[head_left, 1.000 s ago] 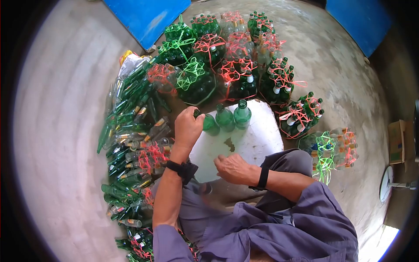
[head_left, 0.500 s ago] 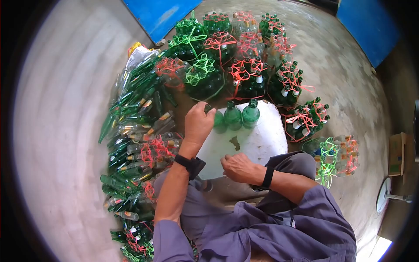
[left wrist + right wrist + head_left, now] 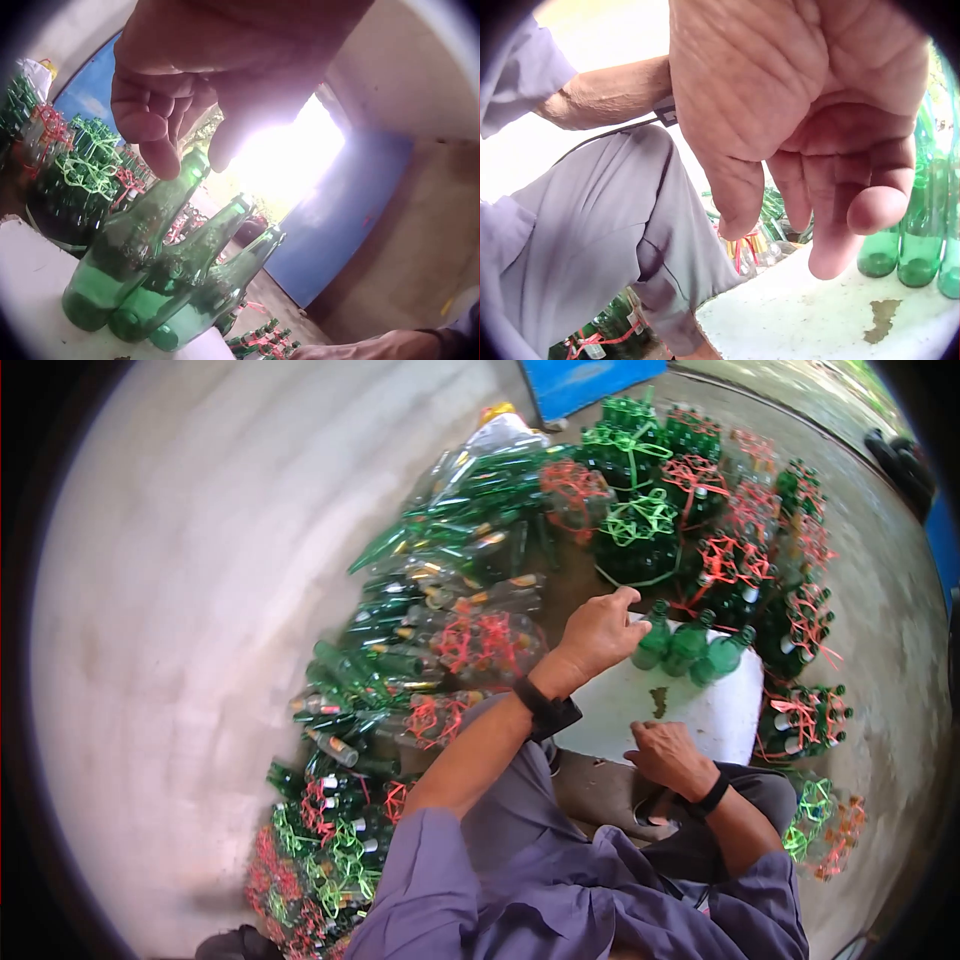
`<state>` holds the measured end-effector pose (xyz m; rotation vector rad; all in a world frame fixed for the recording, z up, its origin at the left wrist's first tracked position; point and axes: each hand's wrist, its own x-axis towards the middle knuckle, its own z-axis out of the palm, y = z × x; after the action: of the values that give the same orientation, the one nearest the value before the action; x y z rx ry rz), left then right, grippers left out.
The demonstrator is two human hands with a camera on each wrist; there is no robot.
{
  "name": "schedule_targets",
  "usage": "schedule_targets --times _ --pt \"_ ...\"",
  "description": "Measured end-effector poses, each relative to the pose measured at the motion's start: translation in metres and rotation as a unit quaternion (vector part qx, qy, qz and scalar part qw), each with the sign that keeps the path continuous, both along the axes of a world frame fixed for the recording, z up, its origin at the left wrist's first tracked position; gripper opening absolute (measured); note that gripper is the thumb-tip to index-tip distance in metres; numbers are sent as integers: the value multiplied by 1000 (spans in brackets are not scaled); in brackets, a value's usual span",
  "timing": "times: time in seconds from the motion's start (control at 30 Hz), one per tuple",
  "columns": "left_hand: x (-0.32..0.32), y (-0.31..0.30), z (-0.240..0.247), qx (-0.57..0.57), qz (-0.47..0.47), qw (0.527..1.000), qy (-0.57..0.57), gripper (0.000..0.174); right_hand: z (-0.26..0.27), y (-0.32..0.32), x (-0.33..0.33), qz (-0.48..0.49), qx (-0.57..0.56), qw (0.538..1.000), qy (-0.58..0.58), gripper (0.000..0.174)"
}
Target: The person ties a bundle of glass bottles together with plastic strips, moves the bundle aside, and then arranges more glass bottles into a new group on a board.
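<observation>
Three green glass bottles stand upright in a row on a white tabletop (image 3: 620,715). My left hand (image 3: 597,632) is at the leftmost bottle (image 3: 652,643); in the left wrist view its loosely bent fingers and thumb stand apart on either side of the mouth of that bottle (image 3: 135,244). Beside it are the middle bottle (image 3: 686,647) and the rightmost bottle (image 3: 722,659). My right hand (image 3: 672,755) hangs over the near part of the tabletop, holding nothing. Its fingers are loosely curled in the right wrist view, with the bottles behind them.
Loose bottles (image 3: 450,520) lie heaped to the left. Bundles of upright bottles tied with green and red string (image 3: 640,520) stand behind the tabletop, with another bundle (image 3: 805,725) at its right. A brown patch (image 3: 659,702) marks the white surface.
The head view has swung left, so everything appears farther right. My left hand's fingers have loosened from the leftmost bottle's neck. The right hand stays over the near part of the tabletop.
</observation>
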<state>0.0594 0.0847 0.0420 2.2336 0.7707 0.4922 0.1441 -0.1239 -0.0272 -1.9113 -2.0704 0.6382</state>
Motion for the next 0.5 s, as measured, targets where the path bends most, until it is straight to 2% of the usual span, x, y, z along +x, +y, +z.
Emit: schedule_targets --times 0.13,0.17,0.2,0.3,0.37,0.43,0.5 --pt "-60 10 30 67 18 997 -39 35 3 3 0 11 -13 1000 -12 34" --pt "-80 11 40 0 52 998 -30 29 4 4 -1 11 -7 1000 -6 34" --pt "-101 18 40 5 83 996 -41 28 4 4 -2 18 -6 1000 -6 34" --pt "-182 50 5 8 184 982 -49 27 3 6 -5 25 5 1000 -8 34" --pt "-242 61 -16 15 222 975 4 30 1 8 -7 36 9 999 -5 34" --pt "-303 70 -55 -58 275 958 56 29 -3 9 -8 46 4 999 -4 33" --pt "-359 74 -91 -158 327 931 47 23 -7 11 -10 53 -5 999 -4 33"
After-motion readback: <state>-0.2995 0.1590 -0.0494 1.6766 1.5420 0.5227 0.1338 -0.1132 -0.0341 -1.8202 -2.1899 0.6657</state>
